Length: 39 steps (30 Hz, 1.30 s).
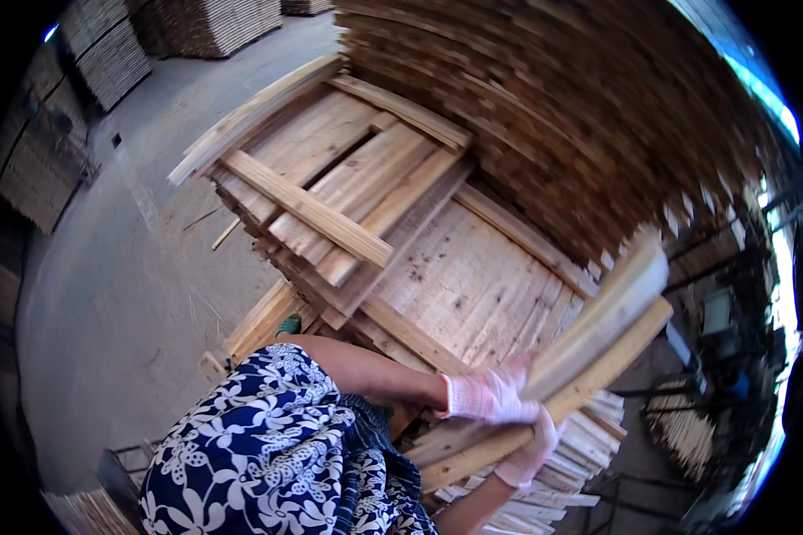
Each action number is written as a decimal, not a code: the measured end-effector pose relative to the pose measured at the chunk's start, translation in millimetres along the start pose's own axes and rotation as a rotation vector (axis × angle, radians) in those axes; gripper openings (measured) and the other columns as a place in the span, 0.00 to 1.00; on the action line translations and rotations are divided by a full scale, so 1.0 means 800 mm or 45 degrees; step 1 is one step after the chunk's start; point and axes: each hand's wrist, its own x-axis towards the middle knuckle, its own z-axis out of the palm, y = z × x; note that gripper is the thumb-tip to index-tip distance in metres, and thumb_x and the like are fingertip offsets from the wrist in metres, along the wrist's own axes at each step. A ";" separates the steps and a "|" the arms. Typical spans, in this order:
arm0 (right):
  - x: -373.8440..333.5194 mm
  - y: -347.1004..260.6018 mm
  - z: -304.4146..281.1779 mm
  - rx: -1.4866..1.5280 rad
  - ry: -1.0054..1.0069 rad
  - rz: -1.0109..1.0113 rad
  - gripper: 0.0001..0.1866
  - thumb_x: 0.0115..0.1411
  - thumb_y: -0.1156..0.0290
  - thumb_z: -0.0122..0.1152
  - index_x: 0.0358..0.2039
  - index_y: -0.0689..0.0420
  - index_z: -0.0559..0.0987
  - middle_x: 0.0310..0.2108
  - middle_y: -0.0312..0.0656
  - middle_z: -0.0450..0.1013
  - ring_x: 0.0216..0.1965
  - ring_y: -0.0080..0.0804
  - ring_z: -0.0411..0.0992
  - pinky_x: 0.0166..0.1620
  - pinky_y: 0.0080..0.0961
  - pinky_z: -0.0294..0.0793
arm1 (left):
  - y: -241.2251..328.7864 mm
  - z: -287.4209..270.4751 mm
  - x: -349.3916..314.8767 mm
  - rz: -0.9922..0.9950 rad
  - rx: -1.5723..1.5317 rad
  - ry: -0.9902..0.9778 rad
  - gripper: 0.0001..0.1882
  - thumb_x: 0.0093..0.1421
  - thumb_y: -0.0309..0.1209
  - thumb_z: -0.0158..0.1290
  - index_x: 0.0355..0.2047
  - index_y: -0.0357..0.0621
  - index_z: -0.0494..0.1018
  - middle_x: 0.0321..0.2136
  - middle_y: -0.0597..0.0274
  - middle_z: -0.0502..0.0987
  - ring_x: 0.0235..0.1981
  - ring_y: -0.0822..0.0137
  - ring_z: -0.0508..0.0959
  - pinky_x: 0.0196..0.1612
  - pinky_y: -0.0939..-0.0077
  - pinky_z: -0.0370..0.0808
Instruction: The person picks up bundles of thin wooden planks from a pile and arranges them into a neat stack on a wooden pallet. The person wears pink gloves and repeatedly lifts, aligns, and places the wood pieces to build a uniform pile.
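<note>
My left hand, in a pale pink-white glove, closes on a long wooden board that is smeared by motion. My right hand, gloved alike, grips a second wooden board from its lower side, close beside the first. Both boards slant from the lower middle toward the upper right. Under and beside my right hand lies a pile of narrow wooden strips. Just beyond my hands is a wide layer of flat boards, edged by crosswise battens.
A higher stack of boards with a crosswise batten stands ahead to the left. Behind it rises a tall wall of stacked timber. More timber stacks line the far floor. Dark metal framework is at the right.
</note>
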 end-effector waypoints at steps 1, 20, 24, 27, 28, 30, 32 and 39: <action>0.016 0.015 0.030 -0.034 -0.078 0.031 0.27 0.59 0.74 0.58 0.59 0.66 0.69 0.43 0.47 0.75 0.40 0.35 0.77 0.45 0.30 0.80 | -0.012 -0.027 -0.006 -0.070 0.003 0.152 0.48 0.60 0.51 0.61 0.67 0.31 0.53 0.54 0.35 0.74 0.56 0.46 0.76 0.58 0.63 0.73; 0.021 0.220 0.653 -1.332 -0.387 -0.168 0.45 0.54 0.68 0.64 0.70 0.58 0.55 0.57 0.62 0.68 0.56 0.54 0.71 0.58 0.38 0.72 | -0.114 -0.700 -0.196 -0.882 0.661 0.636 0.35 0.56 0.44 0.61 0.58 0.35 0.66 0.43 0.42 0.80 0.45 0.49 0.83 0.48 0.61 0.79; -0.015 0.193 0.698 -1.815 -0.236 -0.130 0.47 0.55 0.60 0.66 0.70 0.56 0.52 0.57 0.67 0.65 0.58 0.61 0.70 0.58 0.48 0.73 | -0.128 -0.701 -0.196 -0.856 0.732 0.408 0.42 0.61 0.52 0.56 0.66 0.37 0.57 0.54 0.35 0.73 0.55 0.44 0.77 0.55 0.58 0.75; -0.030 0.204 0.712 -2.067 -0.145 -0.204 0.49 0.55 0.56 0.65 0.71 0.55 0.51 0.56 0.66 0.67 0.55 0.61 0.73 0.55 0.52 0.75 | -0.148 -0.700 -0.207 -0.759 0.365 0.615 0.50 0.63 0.58 0.52 0.73 0.41 0.46 0.62 0.35 0.69 0.62 0.44 0.72 0.63 0.59 0.69; -0.024 0.195 0.707 -2.052 -0.189 -0.167 0.49 0.55 0.55 0.65 0.71 0.55 0.51 0.55 0.66 0.68 0.54 0.61 0.74 0.55 0.52 0.75 | -0.155 -0.702 -0.207 -0.776 0.358 0.582 0.50 0.63 0.59 0.51 0.74 0.42 0.45 0.62 0.36 0.68 0.63 0.45 0.71 0.64 0.60 0.69; 0.016 0.186 0.675 -1.946 -0.301 -0.164 0.50 0.55 0.53 0.64 0.72 0.56 0.51 0.52 0.65 0.73 0.49 0.61 0.77 0.54 0.49 0.76 | -0.157 -0.704 -0.198 -0.794 0.335 0.490 0.51 0.63 0.61 0.50 0.75 0.44 0.43 0.64 0.39 0.67 0.65 0.47 0.69 0.65 0.62 0.67; 0.047 0.180 0.666 -1.800 -0.493 -0.219 0.51 0.54 0.54 0.63 0.72 0.58 0.51 0.47 0.61 0.77 0.45 0.55 0.79 0.49 0.41 0.77 | -0.177 -0.716 -0.195 -0.761 0.124 0.520 0.50 0.64 0.60 0.49 0.75 0.46 0.43 0.67 0.40 0.63 0.67 0.48 0.67 0.65 0.63 0.66; 0.060 0.146 0.608 -1.604 -0.420 -0.183 0.43 0.56 0.63 0.63 0.71 0.50 0.56 0.47 0.56 0.77 0.45 0.46 0.78 0.51 0.40 0.76 | -0.140 -0.650 -0.220 -0.061 1.719 0.999 0.26 0.68 0.37 0.46 0.65 0.48 0.63 0.54 0.43 0.71 0.56 0.44 0.72 0.59 0.49 0.69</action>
